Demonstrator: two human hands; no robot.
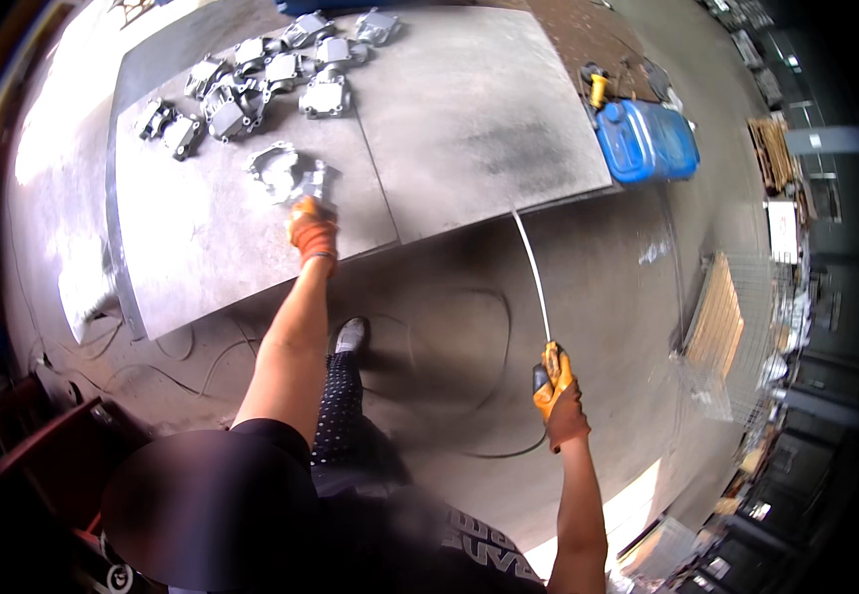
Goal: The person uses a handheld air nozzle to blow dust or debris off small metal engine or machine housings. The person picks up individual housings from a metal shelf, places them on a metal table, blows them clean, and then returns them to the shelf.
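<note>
My left hand (312,228), in an orange work glove, is closed on the near edge of a silver metal casting (276,170) with a large round opening, at the table's near side. The fingertips are partly blurred. Off the table's edge to the right, my right hand (556,388), in a yellow-orange glove, grips an air blow gun by its handle, mostly hidden in the fingers. The gun's long thin silver nozzle (533,277) points away from me toward the table edge. A dark hose (510,453) trails below that hand.
Several similar castings (286,69) stand grouped at the far left of the metal-topped table (459,89). A blue jerrycan (647,142) and a yellow-handled object (599,91) are by its right end. Hose loops (504,327) lie on the floor; a wooden-slatted wire crate (716,317) stands right.
</note>
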